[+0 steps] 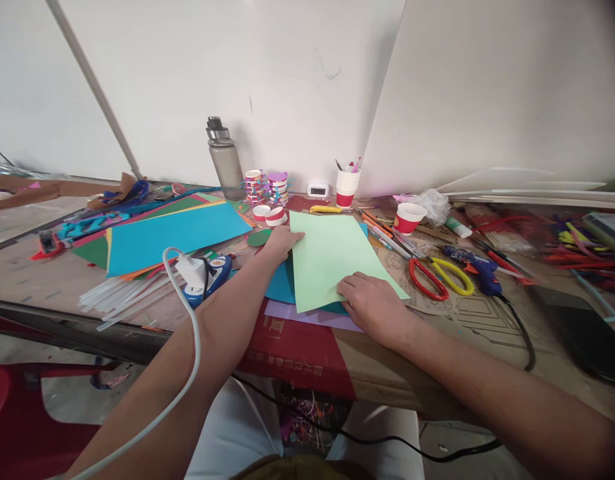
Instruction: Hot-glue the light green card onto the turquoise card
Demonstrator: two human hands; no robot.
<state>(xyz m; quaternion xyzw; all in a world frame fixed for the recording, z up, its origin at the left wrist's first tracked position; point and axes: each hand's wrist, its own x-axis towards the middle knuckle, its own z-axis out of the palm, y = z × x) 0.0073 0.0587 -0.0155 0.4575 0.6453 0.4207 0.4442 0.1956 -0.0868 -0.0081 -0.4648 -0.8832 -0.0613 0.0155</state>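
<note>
A light green sheet of paper (337, 257) lies tilted over blue sheets (280, 283) and a lilac sheet (312, 317) in front of me. My left hand (281, 243) grips its left edge, a fingertip showing on top of the paper and the other fingers curled. At the lower edge, my right hand (370, 303) has its fingers bent over the sheet; its thumb is hidden. Just behind my left hand lies a dark green round piece (259, 237), beside two short red-and-white cup pieces (275, 216).
Left are stacked coloured sheets (177, 237), clear glue sticks (137, 293) and a blue power strip (207, 280) with a white cable. Scissors (427, 280), a glue gun (485, 273), a paper cup (409, 219) and a phone (582, 327) lie right. A bottle (225, 163) stands behind.
</note>
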